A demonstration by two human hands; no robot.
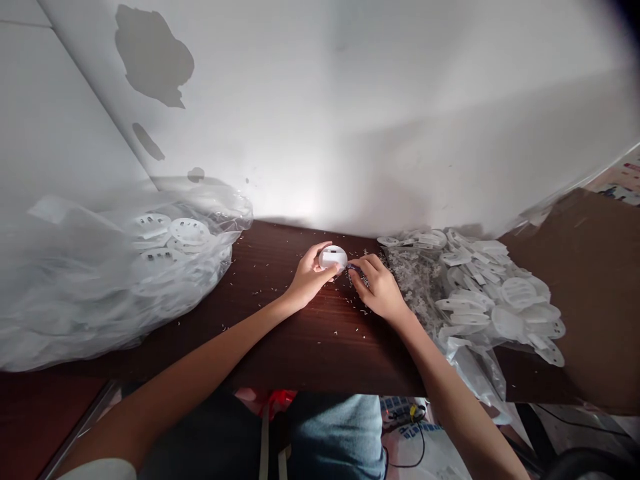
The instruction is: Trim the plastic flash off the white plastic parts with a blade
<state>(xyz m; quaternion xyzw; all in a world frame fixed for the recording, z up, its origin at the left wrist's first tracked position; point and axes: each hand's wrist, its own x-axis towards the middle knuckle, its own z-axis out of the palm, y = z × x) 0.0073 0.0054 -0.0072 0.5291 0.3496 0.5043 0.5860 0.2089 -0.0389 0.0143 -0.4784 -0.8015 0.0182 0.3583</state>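
Plastic bag (115, 303) holds white discs (189, 231); left fingers (329, 273) grip a round piece (332, 258), right fingers (367, 267) a dark tool (354, 268).

The left forearm (213, 355) and right forearm (443, 387) are slanting inward over the near edge of the desk (300, 357); the left hand (307, 279) is gripping with bent fingers, the right hand (379, 288) pinching beside it.

No text can be read; blue lettering (421, 430) on a white bag (425, 457) below the worktop (280, 353) cannot be deciphered.
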